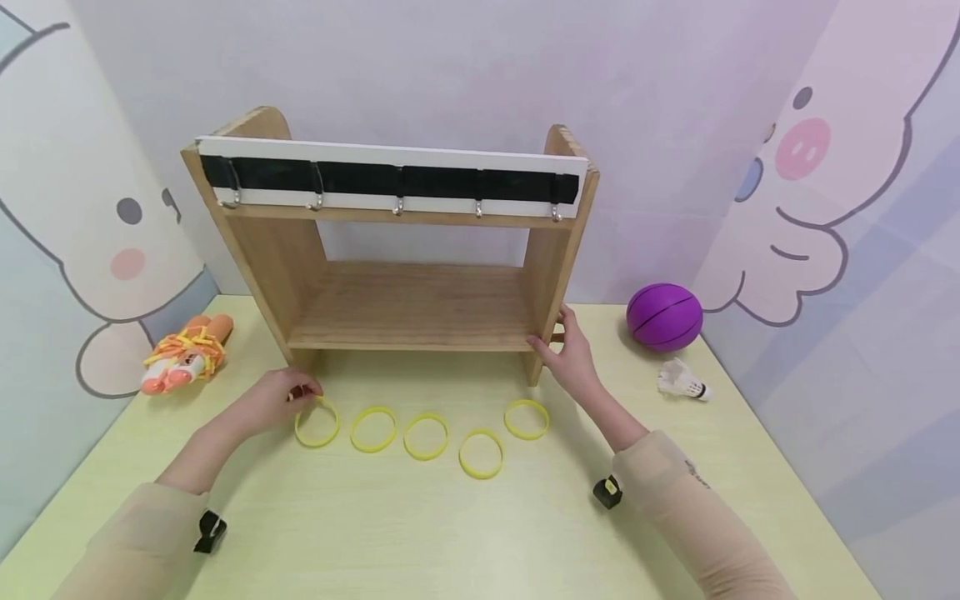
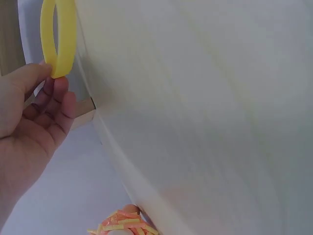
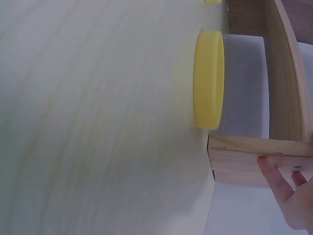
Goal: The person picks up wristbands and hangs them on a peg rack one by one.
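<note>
My left hand (image 1: 266,404) pinches the edge of a yellow ring (image 2: 67,41) between thumb and fingers, near the left foot of a wooden rack (image 1: 412,343). In the left wrist view the ring's flat band rises from the fingertips. My right hand (image 1: 573,358) touches the rack's right side panel low down, its thumb near the front edge. Several more yellow rings (image 1: 425,457) lie in a row on the table before the rack. Metal hooks (image 1: 399,206) hang along a black strip (image 1: 360,179) on the rack's white front bar.
On the left lies an orange-and-white jump rope (image 1: 187,354). A purple ball (image 1: 664,317) and a white shuttlecock (image 1: 681,381) are on the right. The table (image 1: 420,542) meets cartoon-printed walls (image 1: 637,125) behind and at both sides.
</note>
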### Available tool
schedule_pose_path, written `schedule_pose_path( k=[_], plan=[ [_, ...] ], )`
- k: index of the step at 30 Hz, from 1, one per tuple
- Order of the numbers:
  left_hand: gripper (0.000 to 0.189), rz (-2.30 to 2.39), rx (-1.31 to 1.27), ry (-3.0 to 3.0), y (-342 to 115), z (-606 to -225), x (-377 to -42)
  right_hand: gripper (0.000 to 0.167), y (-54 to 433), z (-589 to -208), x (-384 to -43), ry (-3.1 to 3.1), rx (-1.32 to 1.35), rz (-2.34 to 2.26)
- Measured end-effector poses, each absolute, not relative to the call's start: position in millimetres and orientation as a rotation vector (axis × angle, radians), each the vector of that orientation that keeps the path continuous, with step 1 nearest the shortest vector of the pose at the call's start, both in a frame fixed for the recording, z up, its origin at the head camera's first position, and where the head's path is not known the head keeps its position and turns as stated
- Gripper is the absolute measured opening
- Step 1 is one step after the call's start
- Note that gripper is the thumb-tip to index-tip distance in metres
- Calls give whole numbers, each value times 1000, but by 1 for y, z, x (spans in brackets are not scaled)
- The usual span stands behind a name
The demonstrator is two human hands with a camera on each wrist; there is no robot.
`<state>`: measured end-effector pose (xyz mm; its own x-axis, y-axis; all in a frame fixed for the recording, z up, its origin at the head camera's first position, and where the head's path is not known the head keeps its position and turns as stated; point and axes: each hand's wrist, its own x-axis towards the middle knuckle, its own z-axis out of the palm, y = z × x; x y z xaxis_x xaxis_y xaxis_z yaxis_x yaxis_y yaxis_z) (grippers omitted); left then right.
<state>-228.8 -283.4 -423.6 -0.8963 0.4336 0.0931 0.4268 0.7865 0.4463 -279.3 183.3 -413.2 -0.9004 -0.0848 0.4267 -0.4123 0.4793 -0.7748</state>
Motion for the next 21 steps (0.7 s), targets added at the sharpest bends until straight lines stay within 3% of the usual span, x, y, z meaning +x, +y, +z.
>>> schedule_pose_path(
  k=[6,21],
  plan=[
    [9,746,712,2967,-284,-414,-225,63,180,-415,-273,-2339,417,1293],
    [8,923,637,3094,-286,-367,-209,71,179,-417,-269,-2249,478,1242]
  ],
)
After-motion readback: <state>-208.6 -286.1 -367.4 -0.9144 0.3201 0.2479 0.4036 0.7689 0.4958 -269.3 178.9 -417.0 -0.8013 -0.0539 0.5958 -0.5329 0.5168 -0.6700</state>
